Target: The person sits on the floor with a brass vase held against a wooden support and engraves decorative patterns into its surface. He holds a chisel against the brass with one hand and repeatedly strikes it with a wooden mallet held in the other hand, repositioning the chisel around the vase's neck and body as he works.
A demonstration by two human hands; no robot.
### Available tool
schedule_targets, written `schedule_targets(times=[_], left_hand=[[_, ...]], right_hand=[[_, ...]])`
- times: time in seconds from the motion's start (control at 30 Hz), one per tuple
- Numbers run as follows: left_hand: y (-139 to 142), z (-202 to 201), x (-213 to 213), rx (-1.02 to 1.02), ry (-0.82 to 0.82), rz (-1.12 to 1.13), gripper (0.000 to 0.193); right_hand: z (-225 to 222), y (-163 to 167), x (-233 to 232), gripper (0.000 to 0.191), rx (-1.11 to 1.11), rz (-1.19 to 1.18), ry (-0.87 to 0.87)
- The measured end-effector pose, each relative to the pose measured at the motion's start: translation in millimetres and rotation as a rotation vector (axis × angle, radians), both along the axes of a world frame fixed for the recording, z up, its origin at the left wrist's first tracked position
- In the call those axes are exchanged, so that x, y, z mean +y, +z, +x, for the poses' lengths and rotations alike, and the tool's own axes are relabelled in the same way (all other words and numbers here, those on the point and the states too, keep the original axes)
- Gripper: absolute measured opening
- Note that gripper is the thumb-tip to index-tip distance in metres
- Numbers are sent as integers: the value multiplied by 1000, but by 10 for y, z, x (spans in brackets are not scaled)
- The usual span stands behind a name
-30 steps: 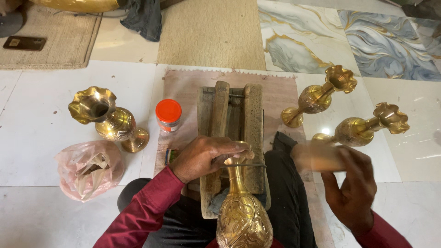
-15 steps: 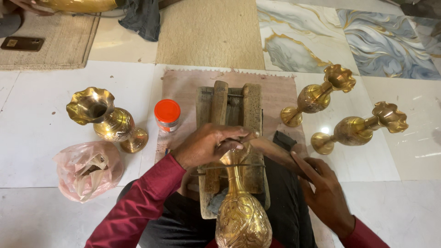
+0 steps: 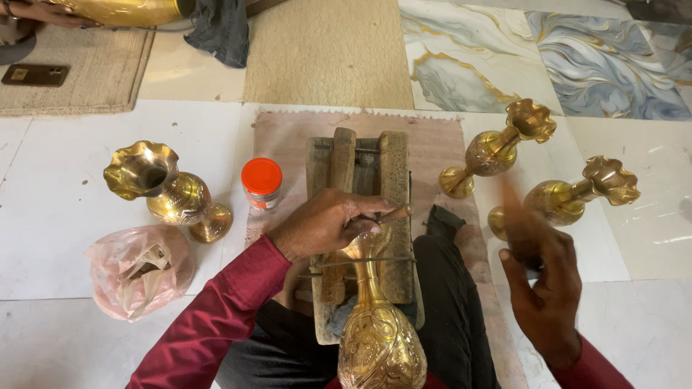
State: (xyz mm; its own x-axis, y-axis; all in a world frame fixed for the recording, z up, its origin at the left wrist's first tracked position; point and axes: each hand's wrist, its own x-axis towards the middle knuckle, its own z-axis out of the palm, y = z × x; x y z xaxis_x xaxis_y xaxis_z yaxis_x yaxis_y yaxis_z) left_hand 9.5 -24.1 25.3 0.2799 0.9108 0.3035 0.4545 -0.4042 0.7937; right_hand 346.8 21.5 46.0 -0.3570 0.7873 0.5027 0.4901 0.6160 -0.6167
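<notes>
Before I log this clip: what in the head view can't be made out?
- Right hand: motion-blurred; whether it holds anything is unclear.
- Mouth of the engraved brass vase: covered by the left hand.
- Thin tool in the left fingers: tip too small to identify.
- Pink plastic bag: contents unclear through the film.

Soft, even daylight fills the scene, bright with only faint shadows on the floor (image 3: 58,209). Warm glare glints off the brass vases (image 3: 162,189). The right hand (image 3: 544,277) is smeared by motion blur; straight lines bow slightly toward the edges.
</notes>
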Motion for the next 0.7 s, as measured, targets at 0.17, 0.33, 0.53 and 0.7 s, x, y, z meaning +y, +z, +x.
schedule_targets(times=[0.17, 0.33, 0.53, 0.7], left_hand=[[48, 12, -46, 13, 30, 14, 50], [40, 66, -126, -51, 43, -4, 48], [45, 64, -190, 33, 39, 96, 45], [31, 86, -205, 67, 43, 108, 47]], right_hand=[[57, -49, -3, 70, -457, 233, 45], [19, -198, -52, 74, -547, -169, 93], [-6, -241, -73, 70, -645, -46, 75], [21, -137, -37, 63, -224, -3, 60]])
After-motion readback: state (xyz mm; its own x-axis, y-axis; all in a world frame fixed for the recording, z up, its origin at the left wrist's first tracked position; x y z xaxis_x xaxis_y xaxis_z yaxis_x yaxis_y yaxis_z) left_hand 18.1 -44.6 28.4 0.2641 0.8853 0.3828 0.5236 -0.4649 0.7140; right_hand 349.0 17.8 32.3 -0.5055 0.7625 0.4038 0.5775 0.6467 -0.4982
